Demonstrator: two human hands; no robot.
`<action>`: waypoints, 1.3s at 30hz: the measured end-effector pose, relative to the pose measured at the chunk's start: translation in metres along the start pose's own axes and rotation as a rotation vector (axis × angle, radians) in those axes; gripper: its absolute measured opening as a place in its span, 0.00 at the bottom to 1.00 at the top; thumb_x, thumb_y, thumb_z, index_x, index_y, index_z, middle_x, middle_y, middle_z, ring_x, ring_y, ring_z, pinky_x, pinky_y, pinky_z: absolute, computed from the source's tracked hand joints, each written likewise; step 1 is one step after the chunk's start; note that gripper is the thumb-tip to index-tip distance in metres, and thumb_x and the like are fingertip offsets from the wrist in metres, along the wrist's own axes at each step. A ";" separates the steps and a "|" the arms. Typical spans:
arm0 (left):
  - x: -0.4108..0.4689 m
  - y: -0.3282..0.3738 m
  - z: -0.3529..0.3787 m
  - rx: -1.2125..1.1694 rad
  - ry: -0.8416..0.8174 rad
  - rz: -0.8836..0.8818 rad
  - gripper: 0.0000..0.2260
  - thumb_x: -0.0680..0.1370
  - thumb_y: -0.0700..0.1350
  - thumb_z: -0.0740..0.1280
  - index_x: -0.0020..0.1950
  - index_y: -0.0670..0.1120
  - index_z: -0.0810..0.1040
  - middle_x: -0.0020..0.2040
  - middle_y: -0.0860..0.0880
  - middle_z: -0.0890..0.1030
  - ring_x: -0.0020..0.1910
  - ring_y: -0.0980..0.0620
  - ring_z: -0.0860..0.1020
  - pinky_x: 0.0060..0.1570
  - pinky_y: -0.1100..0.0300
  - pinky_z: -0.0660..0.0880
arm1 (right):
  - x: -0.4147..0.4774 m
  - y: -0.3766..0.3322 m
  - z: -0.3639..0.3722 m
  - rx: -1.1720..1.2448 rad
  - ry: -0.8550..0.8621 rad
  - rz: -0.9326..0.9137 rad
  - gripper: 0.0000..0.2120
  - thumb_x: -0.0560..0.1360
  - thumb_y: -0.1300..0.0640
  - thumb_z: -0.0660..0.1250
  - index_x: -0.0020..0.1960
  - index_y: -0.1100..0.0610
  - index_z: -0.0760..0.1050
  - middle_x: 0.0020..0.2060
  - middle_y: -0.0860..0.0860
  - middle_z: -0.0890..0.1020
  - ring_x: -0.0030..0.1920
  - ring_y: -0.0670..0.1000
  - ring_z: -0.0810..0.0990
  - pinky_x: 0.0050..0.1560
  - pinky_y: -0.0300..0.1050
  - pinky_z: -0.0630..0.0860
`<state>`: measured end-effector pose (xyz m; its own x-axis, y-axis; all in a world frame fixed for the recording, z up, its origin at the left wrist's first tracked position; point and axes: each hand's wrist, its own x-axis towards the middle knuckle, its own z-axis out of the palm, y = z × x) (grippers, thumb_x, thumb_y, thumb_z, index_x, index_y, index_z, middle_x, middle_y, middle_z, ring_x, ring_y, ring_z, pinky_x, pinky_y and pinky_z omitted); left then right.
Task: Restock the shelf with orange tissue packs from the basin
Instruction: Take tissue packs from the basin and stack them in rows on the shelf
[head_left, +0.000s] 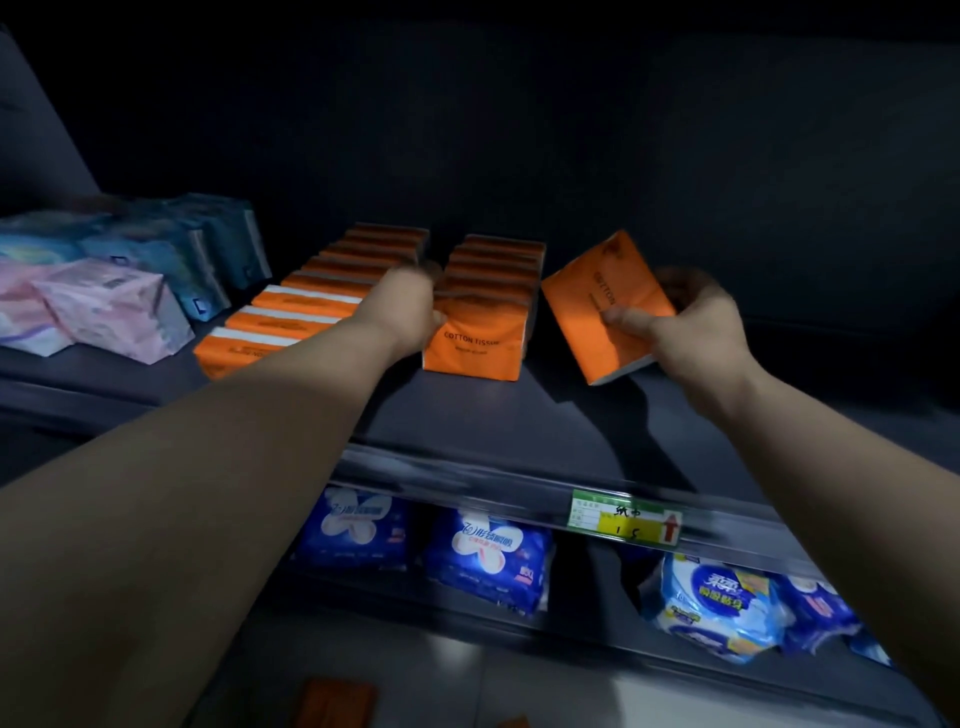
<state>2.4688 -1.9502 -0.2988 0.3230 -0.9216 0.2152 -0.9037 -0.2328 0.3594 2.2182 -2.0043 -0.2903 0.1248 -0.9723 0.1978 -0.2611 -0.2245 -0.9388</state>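
Note:
Two rows of orange tissue packs stand on the dark shelf (467, 415): a left row (311, 301) and a middle row (493, 270). My left hand (410, 306) grips the top of the front pack of the middle row (472, 348), marked COTTON TISSUE. My right hand (685, 327) holds another orange pack (597, 296), tilted, just right of that row, its lower corner near the shelf. The basin is out of view.
Pink and blue soft packs (104, 306) lie at the shelf's left. A price label (623, 519) sits on the shelf's front rail. Blue packs (488, 556) fill the lower shelf. Something orange (337, 701) shows at the bottom edge. Bare shelf lies right of the held pack.

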 end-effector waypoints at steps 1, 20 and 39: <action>0.000 -0.001 0.001 -0.013 0.002 -0.002 0.21 0.75 0.41 0.68 0.67 0.40 0.70 0.63 0.38 0.74 0.61 0.40 0.73 0.57 0.55 0.70 | -0.001 0.000 0.000 0.005 -0.003 -0.004 0.30 0.65 0.58 0.78 0.63 0.56 0.70 0.51 0.49 0.77 0.46 0.46 0.78 0.45 0.40 0.75; -0.033 -0.058 -0.032 0.327 0.077 -0.070 0.13 0.77 0.52 0.60 0.52 0.44 0.77 0.55 0.39 0.77 0.55 0.37 0.76 0.49 0.49 0.73 | -0.030 -0.038 0.066 -0.510 -0.382 -0.363 0.25 0.65 0.56 0.76 0.58 0.45 0.71 0.52 0.47 0.78 0.52 0.51 0.78 0.54 0.51 0.76; -0.038 -0.070 -0.039 0.110 0.112 -0.051 0.14 0.77 0.50 0.62 0.59 0.47 0.79 0.58 0.44 0.80 0.58 0.42 0.77 0.56 0.51 0.75 | -0.031 -0.013 0.115 -0.842 -0.266 -0.476 0.27 0.70 0.52 0.71 0.67 0.49 0.67 0.63 0.51 0.70 0.66 0.54 0.63 0.66 0.49 0.57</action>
<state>2.5309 -1.8866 -0.2964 0.3928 -0.8689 0.3012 -0.9087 -0.3165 0.2722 2.3282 -1.9634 -0.3164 0.5756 -0.7463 0.3344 -0.7081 -0.6593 -0.2527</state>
